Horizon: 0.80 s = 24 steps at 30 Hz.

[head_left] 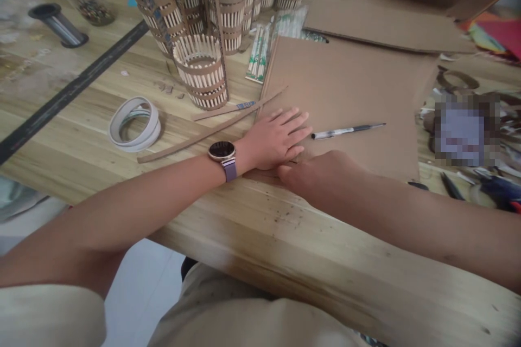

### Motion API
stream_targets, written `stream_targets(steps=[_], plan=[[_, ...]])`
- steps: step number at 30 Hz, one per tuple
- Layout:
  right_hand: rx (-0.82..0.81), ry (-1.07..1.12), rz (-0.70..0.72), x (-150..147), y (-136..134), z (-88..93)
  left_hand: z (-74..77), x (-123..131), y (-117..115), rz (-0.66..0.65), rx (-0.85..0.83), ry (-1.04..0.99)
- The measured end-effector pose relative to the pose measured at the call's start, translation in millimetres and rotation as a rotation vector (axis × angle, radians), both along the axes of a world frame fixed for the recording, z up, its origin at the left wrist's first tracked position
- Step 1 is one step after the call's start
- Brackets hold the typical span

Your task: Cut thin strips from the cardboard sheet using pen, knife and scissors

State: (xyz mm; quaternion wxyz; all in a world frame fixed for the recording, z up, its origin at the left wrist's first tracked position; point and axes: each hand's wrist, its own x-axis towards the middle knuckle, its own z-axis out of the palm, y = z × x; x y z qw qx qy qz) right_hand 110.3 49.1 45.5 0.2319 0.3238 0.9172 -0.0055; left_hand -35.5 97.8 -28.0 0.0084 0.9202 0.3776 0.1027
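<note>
Left fingers point(300, 121) are spread flat on the cardboard point(354, 73). Right fingers point(287, 174) bend by its near edge, can't tell if gripping. Pen point(345, 131) lies alongside.

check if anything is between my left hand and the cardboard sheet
Nothing visible: the left hand lies spread on the cardboard sheet, though the palm's underside is hidden. The pen lies on the sheet beside the hand.

Nothing legible; blue marking point(246, 105) on cardboard strip point(220, 113) seems blurred.
</note>
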Motion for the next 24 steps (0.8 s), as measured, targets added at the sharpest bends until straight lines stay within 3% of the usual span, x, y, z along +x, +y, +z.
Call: stream_targets(steps=[4, 11, 18, 24], plan=[[0.017, -0.145, 0.087, 9.1, -1.1, 3.3, 0.5, -0.5, 0.0, -0.003, -0.004, 0.003], [-0.094, -0.268, -0.094, 24.8, -3.5, 9.3, -1.6, -2.1, -0.8, -0.001, 0.02, -0.012], [-0.114, -0.18, -0.126, 61.4, -0.6, 13.7, -0.7, -1.2, -1.1, 0.009, 0.026, -0.003], [-0.07, -0.092, -0.105, 42.0, 2.8, 21.8, -0.8, 0.9, -1.2, 0.018, 0.028, -0.014]])
